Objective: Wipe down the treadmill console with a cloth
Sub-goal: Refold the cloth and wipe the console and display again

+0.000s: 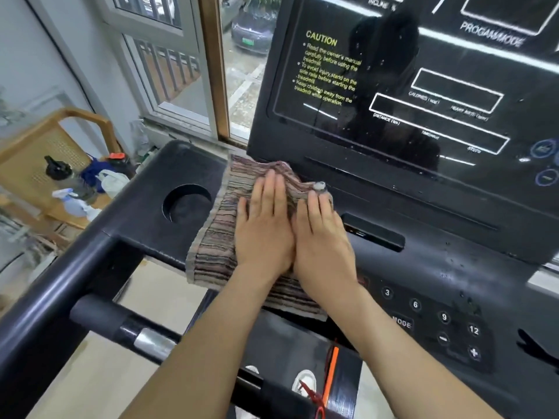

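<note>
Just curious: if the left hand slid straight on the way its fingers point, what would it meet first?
The left hand would likely bunch the cloth ahead, then meet the screen panel at its lower edge; depth is unclear.

The cloth [216, 237] is thinly striped in brown, pink, grey and cream, the console [438, 237] is glossy black with white outlined boxes and lettering, its caution text [328, 71] is yellow, the ring icons [544, 149] at its right edge are blue, and a strip [331, 376] below is orange.
</note>
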A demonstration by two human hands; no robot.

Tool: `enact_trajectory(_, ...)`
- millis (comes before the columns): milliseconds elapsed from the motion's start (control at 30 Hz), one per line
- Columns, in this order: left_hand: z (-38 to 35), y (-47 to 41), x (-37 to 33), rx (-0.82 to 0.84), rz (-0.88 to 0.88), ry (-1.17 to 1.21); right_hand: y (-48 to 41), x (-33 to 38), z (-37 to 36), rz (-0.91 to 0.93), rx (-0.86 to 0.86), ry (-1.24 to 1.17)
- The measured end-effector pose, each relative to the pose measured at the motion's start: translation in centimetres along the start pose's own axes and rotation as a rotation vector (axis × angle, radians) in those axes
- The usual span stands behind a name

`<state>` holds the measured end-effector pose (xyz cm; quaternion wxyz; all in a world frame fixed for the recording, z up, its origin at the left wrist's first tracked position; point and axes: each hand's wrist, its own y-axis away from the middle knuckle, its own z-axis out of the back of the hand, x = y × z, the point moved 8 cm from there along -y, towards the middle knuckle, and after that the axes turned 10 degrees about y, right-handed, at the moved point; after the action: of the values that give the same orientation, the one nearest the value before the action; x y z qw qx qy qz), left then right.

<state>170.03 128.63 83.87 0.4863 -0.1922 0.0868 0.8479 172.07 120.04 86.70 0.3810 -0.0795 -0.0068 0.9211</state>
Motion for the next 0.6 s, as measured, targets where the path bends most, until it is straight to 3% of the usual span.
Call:
enact_trajectory(100,0.1,1.8,1.3,0.045,0.074,-0.022,0.0,0.9,-1.2,0.090,0.102,0.042)
enact_trajectory(300,-1.3,0.2,-4.3,0.054,-0.330,-0.036,1.6,-2.6,-1.0,-0.044,0.037,0.067)
enact_trajectory(467,1.0,-1.6,0.6,-0.087,0.107,0.044,-0.2,-0.1,-0.6,0.042,-0.009,0.029)
enact_trajectory(533,0.3,-0.7,0.5,-0.028,0.103,0.029,0.3,0.1,-1.0,0.076,0.008,-0.007)
enact_trajectory(600,-0.2,0.1,-1.5,-0.006,-0.025,0.010,1.3,-1.0,-1.1,0.069,0.005,-0.017)
